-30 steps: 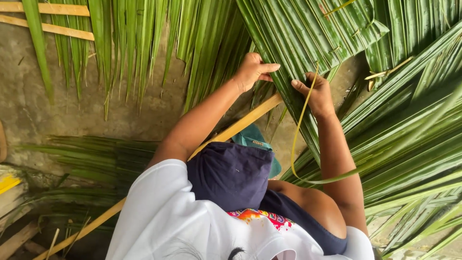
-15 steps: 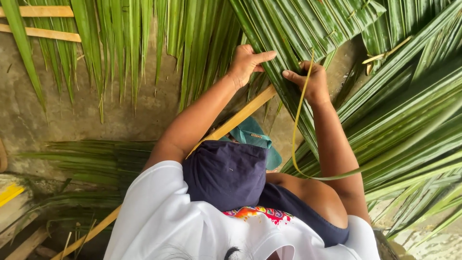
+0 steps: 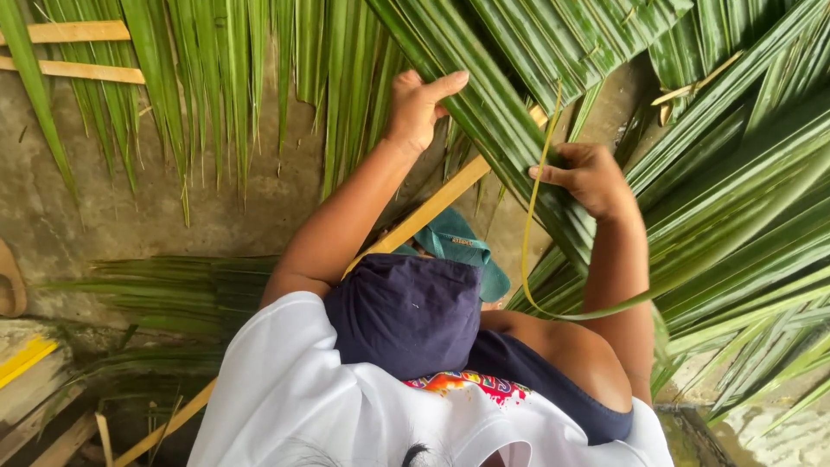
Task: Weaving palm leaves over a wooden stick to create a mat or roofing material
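left hand (image 3: 421,108) half-closed, thumb out, pressing folded palm leaflets (image 3: 484,112) against wooden slat (image 3: 441,201). right hand (image 3: 592,177) pinching thin yellow-green strip (image 3: 529,233), fingers curled, on same leaf bundle. strip loops down, loose end trailing. upper leaflets look already folded and stitched; many leaflets at right (image 3: 743,216) lie loose, so work seems partway. concrete floor (image 3: 104,216) beneath.

Glossy ribbed palm leaves (image 3: 536,78), a smooth wooden midrib (image 3: 432,207), seemingly rough concrete floor (image 3: 104,207).

Teal sandal (image 3: 458,246), concrete floor (image 3: 104,216)
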